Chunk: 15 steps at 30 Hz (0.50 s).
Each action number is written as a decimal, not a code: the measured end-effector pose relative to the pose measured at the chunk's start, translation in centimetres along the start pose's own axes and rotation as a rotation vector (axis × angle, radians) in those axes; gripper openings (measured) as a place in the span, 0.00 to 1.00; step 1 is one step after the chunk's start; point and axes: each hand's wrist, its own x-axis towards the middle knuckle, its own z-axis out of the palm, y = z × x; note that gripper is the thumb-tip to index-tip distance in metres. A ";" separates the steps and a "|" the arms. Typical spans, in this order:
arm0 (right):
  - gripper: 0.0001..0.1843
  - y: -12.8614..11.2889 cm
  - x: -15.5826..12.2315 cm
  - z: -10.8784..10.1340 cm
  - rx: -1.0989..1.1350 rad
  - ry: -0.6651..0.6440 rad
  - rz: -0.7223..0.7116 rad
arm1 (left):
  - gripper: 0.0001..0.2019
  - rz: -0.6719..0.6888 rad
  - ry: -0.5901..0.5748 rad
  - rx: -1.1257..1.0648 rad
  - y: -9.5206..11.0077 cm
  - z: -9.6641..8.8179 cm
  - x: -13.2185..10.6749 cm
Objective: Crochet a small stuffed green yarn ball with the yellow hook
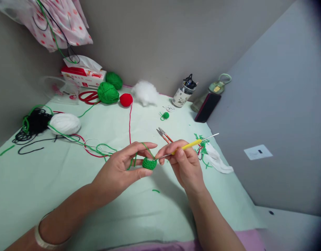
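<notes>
Pinched between the fingers and thumb of my left hand is a small green crochet piece, rounded, with some white at its top. Green yarn runs up from it over my left index finger. My right hand grips a crochet hook by its yellow handle. The hook's thin metal tip meets the upper right edge of the green piece; whether it is inside a stitch is too small to tell. Just beyond my right fingers lie thread snips with orange handles.
Toward the back are green yarn balls, a red yarn ball, white stuffing, red-handled scissors, a tissue box, a pen jar and a phone. Black yarn and white yarn lie left, yarn scraps right.
</notes>
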 end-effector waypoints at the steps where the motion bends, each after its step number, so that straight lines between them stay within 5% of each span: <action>1: 0.13 0.0 0.0 -0.2 -0.011 -0.014 -0.009 | 0.21 0.004 -0.007 0.010 0.0 0.0 0.0; 15: 0.12 -1.5 -0.5 -0.8 -0.421 -0.158 -0.189 | 0.21 0.015 -0.050 0.151 -0.1 -0.6 0.2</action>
